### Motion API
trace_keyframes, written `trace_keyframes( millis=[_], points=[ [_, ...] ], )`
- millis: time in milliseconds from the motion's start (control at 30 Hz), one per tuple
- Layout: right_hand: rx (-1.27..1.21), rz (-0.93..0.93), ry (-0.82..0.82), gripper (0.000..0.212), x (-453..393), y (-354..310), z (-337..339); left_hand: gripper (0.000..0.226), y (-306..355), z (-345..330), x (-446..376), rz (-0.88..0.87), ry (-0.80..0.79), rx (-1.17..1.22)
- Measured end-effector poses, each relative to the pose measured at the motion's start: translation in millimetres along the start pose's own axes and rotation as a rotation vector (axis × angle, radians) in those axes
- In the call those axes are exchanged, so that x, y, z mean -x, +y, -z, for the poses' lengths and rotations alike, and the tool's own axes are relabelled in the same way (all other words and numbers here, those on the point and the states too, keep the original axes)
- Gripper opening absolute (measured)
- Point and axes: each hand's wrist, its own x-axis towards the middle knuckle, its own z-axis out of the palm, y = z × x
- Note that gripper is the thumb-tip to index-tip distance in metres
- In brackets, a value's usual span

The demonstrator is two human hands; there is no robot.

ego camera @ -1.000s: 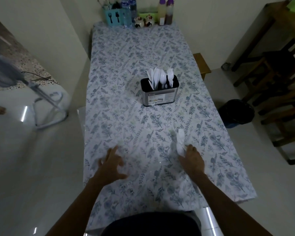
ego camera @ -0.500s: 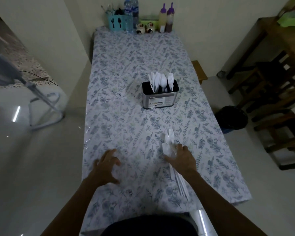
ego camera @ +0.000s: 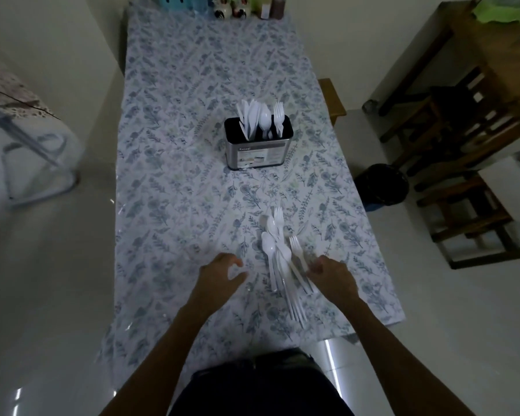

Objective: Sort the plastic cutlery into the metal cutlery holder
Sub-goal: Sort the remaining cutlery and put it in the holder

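Tablecloth (ego camera: 174, 151), cutlery (ego camera: 282, 265) now released, right hand (ego camera: 333, 277) withdrawn

a blurred, unreadable label on the metal cutlery holder (ego camera: 257, 151)

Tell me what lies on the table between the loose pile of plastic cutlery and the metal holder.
Nothing visible. Only bare floral tablecloth separates the loose cutlery pile from the metal holder. The right hand touches the pile's right side; the left hand is open, just left of it.

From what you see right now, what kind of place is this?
Probably a home dining area: a long table with a floral tablecloth, sauce bottles at its far end, and dark wooden chairs alongside.
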Motion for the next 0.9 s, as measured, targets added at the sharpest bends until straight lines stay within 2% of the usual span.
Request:
trace_keyframes(
  millis=[67,167,333,533,733,800,900],
  points=[
    [-0.017,0.036,-0.052,0.026,-4,-2,-3,0.013,24,-14,-3,0.012,0.008,0.112],
    [-0.033,0.06,-0.046,0.024,-15,2,-4,0.005,50,-31,-8,0.028,0.022,0.173],
    [-0.064,0.014,0.046,0.017,-21,26,1,0.008,73,-50,-16,0.051,-0.012,0.163],
    [-0.077,0.15,0.025,0.021,-24,43,-2,0.01,88,-67,-15,0.131,0.007,0.154],
    [-0.181,0.221,0.165,0.004,-15,36,1,0.011,91,-71,-13,0.178,0.021,0.179],
    [-0.313,0.289,0.096,0.004,-9,26,3,0.017,94,-72,-18,0.218,0.027,0.319],
    [-0.473,0.462,-0.078,0.011,3,6,4,0.033,100,-72,-29,0.375,0.033,0.689]
  ],
)
